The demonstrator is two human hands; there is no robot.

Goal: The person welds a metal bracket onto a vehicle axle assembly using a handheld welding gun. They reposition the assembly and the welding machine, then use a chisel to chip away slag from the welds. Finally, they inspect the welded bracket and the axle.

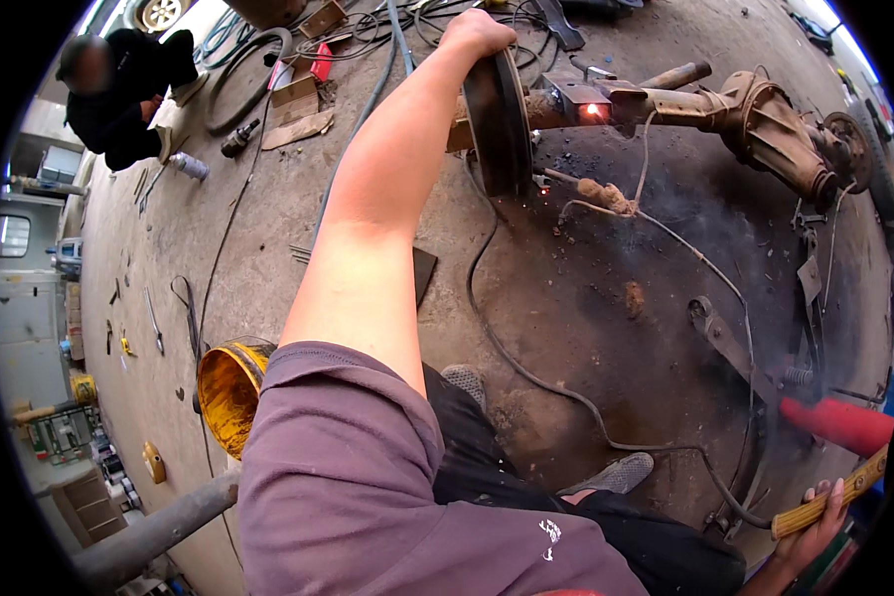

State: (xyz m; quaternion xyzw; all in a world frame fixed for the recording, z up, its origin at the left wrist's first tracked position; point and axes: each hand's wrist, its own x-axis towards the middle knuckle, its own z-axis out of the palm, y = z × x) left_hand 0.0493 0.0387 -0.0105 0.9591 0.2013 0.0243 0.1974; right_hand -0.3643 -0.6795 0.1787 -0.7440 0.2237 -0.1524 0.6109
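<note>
head | drum [497, 124] against left fingers [500, 38] | yellow handle [864, 480] inside right fingers [836, 493]

This looks like a vehicle repair workshop. A rusty axle [693, 109] with a glowing spot [593, 110] sits over a stained concrete floor [268, 223], where cables [538, 378] and hand tools [155, 323] lie scattered.

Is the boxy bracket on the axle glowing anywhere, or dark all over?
Glowing at one spot: the boxy bracket on the axle shows a bright orange-white patch; the metal around it looks darker.
</note>
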